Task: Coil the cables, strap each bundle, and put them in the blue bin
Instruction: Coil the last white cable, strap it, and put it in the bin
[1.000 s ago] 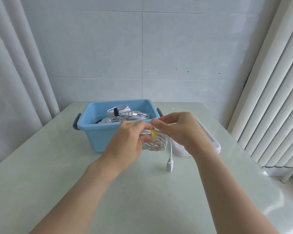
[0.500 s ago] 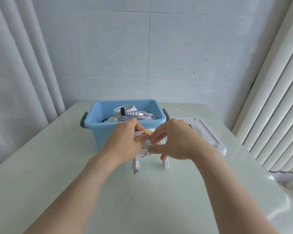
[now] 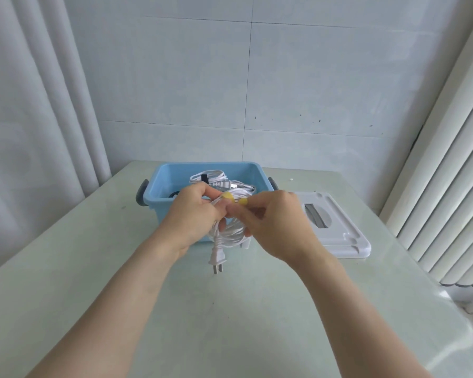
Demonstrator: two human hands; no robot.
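A coiled white cable [image 3: 231, 233] hangs between my hands just in front of the blue bin [image 3: 159, 197]. My left hand [image 3: 195, 216] grips the top of the coil. My right hand [image 3: 273, 225] pinches a yellow strap [image 3: 228, 197] that wraps over the top of the coil. The cable's two-pin plug [image 3: 216, 259] dangles below, close to the table. Inside the bin lies another white cable bundle [image 3: 216, 179] tied with a black strap.
The bin's white lid [image 3: 339, 236] lies flat on the table to the right of the bin. Grey curtains hang at the left, and vertical blinds hang at the right beyond the table edge. The pale green table [image 3: 93, 268] spreads out on both sides.
The coil has turned in my hands, so the plug now hangs at the lower left. The yellow strap has come up over the top of the coil, and my right hand has shifted onto its end.
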